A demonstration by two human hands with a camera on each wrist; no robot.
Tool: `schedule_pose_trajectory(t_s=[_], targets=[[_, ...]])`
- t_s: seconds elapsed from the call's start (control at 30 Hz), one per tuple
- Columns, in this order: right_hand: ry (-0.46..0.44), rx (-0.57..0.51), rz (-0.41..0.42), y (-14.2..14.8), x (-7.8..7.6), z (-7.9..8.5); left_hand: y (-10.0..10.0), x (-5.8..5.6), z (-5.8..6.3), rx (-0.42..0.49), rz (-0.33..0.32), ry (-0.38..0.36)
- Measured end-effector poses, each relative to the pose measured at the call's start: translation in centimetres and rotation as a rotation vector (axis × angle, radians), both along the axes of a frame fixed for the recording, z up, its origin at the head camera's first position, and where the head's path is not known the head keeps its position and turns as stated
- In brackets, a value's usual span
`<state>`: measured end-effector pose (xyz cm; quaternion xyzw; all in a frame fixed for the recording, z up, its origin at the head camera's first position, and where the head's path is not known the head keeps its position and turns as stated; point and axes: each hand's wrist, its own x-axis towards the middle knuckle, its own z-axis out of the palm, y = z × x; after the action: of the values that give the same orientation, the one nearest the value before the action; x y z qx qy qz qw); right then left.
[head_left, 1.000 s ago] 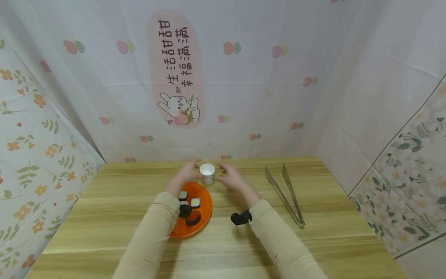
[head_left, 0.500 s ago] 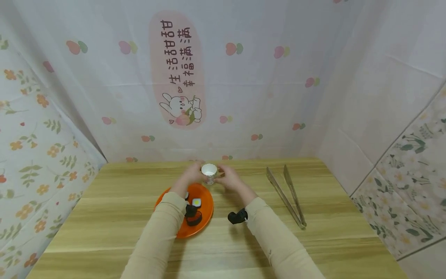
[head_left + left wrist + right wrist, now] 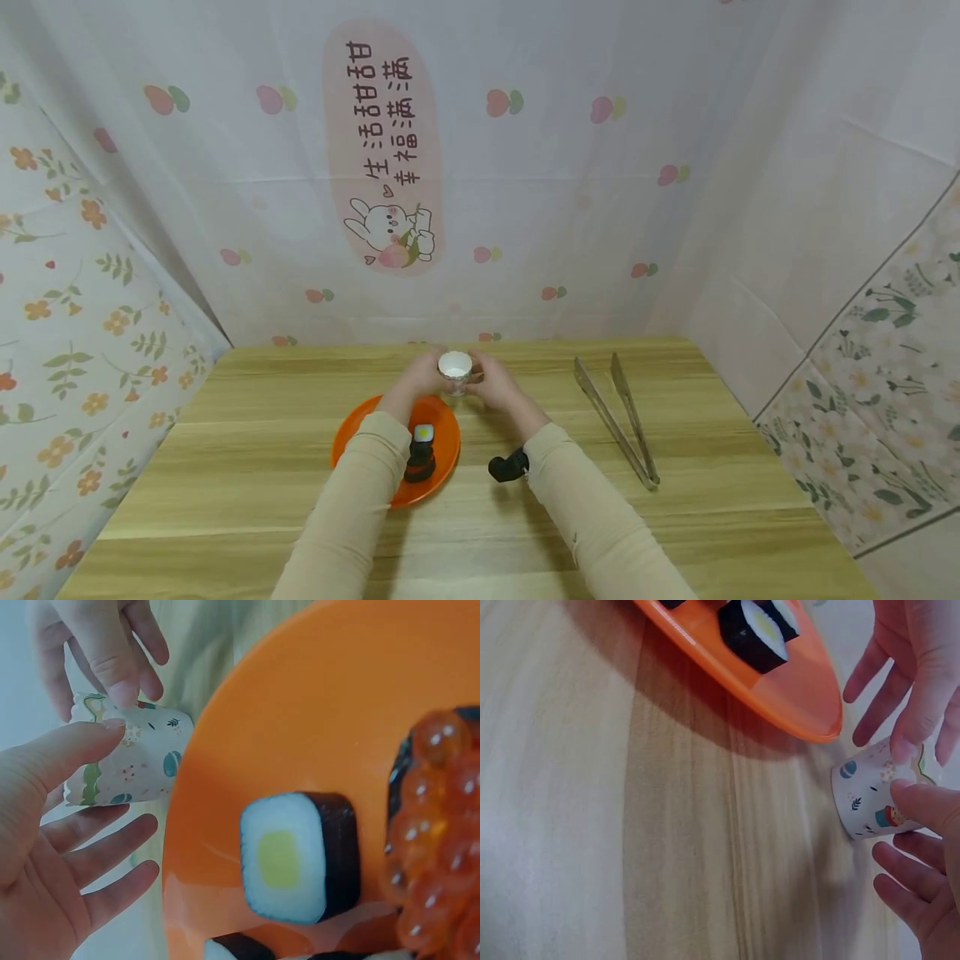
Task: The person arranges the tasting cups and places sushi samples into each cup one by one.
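A small white paper baking cup [image 3: 455, 367] with a scalloped rim and printed pictures stands upright just beyond an orange plate [image 3: 352, 429]. My left hand [image 3: 422, 374] holds it from the left, its thumb on the near side of the cup [image 3: 131, 761] and its fingers behind. From the right, my right hand [image 3: 497, 384] pinches the same cup [image 3: 870, 791] between thumb and fingers. On the plate lie a sushi roll [image 3: 281, 859] with a yellow centre and a roe-topped sushi [image 3: 446, 832]. My left forearm hides part of the plate in the head view.
Metal tongs [image 3: 611, 417] lie spread on the right side of the wooden table [image 3: 247, 467]. A patterned curtain [image 3: 585, 225] hangs along the table's back edge, with floral cloth [image 3: 97, 358] on the left.
Both hands have come in from either side of the paper cup and taken hold of it. The plate and tongs stay in place.
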<state>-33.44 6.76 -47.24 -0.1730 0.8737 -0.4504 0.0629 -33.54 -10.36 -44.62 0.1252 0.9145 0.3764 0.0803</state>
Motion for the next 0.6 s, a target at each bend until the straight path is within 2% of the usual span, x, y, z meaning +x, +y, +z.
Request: schedule_pose_trajectory(t_s=[0.3, 0.6], targets=[[0.029, 0.005, -0.008, -0.19, 0.31, -0.07, 0.6, 0.28, -0.18, 0.015, 0.016, -0.025], [0.04, 0.0, -0.003, -0.13, 0.27, 0.26, 0.62, 0.35, 0.18, -0.002, 0.034, -0.007]])
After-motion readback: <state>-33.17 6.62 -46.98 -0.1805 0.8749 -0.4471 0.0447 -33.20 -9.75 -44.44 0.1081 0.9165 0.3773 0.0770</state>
